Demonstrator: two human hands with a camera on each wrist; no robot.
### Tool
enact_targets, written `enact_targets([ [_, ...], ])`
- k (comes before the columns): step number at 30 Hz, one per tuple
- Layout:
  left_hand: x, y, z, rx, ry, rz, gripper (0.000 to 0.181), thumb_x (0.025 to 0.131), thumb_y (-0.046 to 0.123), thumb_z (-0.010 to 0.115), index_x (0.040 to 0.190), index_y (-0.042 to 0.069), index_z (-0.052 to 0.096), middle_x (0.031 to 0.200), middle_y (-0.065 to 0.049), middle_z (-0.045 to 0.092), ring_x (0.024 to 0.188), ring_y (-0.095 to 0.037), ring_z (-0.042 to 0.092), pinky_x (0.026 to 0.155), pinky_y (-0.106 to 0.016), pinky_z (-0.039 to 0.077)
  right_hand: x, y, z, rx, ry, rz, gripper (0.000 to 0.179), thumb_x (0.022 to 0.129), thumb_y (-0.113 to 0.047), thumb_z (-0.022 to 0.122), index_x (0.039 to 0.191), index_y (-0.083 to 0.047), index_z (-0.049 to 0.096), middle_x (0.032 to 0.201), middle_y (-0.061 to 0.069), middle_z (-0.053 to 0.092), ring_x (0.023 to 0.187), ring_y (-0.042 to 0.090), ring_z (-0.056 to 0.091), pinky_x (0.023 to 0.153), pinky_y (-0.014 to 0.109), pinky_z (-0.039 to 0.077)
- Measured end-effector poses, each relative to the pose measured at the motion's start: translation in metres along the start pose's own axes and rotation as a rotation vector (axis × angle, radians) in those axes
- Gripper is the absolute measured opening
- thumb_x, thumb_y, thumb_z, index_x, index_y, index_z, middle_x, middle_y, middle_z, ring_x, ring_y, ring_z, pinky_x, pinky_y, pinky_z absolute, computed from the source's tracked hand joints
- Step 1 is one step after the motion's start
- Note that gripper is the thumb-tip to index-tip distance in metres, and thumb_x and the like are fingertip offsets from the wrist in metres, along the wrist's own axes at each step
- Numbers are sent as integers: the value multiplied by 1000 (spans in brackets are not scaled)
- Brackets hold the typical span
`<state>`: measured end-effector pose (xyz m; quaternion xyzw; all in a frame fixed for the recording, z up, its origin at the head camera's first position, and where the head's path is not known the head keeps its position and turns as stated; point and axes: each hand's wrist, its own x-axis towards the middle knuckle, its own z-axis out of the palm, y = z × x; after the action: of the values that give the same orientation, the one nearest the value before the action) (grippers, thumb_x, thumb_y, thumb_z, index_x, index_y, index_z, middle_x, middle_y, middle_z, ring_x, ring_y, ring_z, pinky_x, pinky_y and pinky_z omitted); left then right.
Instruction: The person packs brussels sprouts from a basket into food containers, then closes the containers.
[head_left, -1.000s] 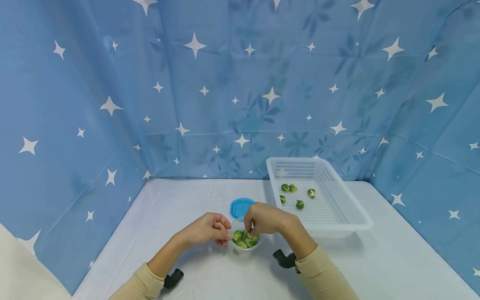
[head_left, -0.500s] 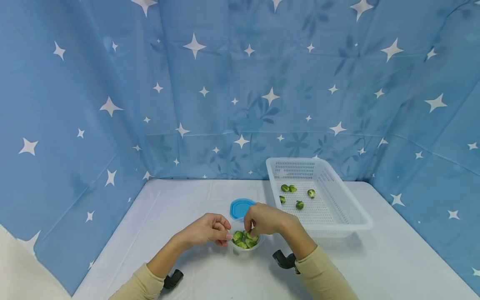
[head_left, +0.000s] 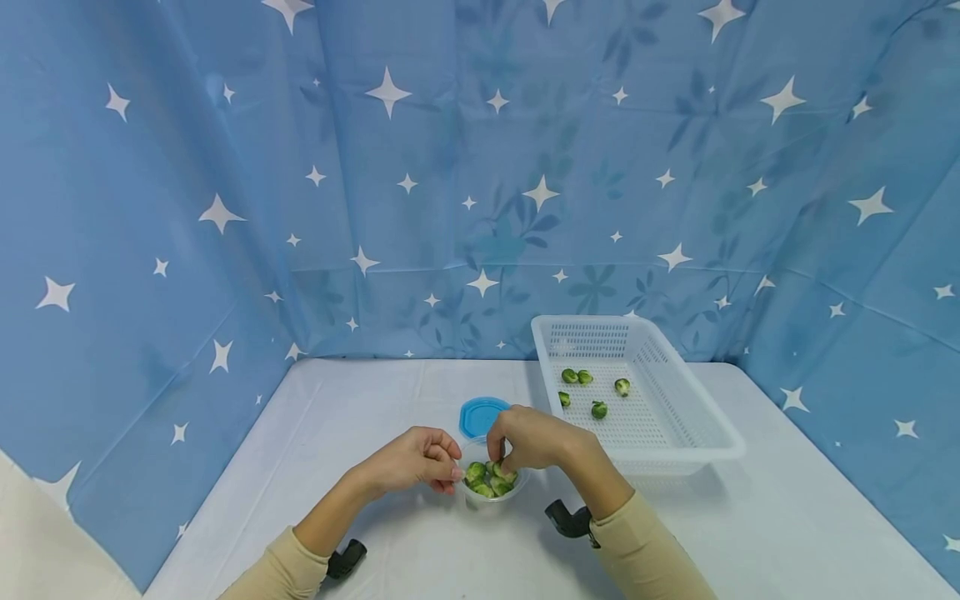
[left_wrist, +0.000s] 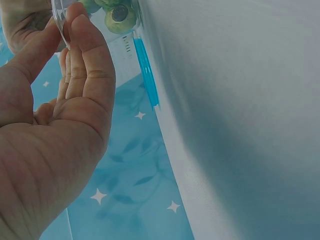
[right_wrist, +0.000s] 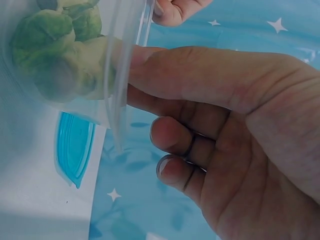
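Observation:
A small clear plastic tub (head_left: 484,500) stands on the white table with several Brussels sprouts (head_left: 477,473) inside. My left hand (head_left: 423,458) pinches the tub's rim (left_wrist: 60,22) between thumb and fingertips, on its left side. From the right, my right hand (head_left: 534,438) reaches down over the opening. Its thumb and index finger go past the rim in the right wrist view and pinch a sprout (right_wrist: 87,67) among the others, while the remaining fingers curl outside the tub. The tips of those two fingers are partly hidden behind the cloudy plastic wall.
Just behind the tub lies a blue lid (head_left: 480,417). A white perforated basket (head_left: 693,452) at the back right holds several more sprouts (head_left: 599,410). Blue star-patterned curtains (head_left: 420,217) enclose the table's back and sides.

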<state>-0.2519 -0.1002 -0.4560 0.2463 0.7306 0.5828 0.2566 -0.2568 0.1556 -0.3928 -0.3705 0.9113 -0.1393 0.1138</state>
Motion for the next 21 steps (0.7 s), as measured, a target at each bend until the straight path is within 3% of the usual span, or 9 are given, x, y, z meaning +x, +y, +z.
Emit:
enact_targets([
  [7, 0, 0, 0, -8, -3, -4, 35, 99, 11, 71, 120, -13, 57, 93, -21, 74, 81, -23, 76, 80, -43, 65, 0, 0, -1, 10, -6, 11, 16, 82, -5, 87, 86, -19, 79, 83, -13, 71, 77, 1, 60, 70, 21, 55],
  [21, -3, 4, 2, -10, 9, -10, 32, 99, 10, 71, 119, -12, 58, 96, -28, 72, 81, -25, 76, 80, -45, 65, 0, -1, -1, 10, -7, 19, 14, 83, -6, 86, 87, -18, 80, 83, -14, 71, 76, 1, 60, 69, 21, 55],
])
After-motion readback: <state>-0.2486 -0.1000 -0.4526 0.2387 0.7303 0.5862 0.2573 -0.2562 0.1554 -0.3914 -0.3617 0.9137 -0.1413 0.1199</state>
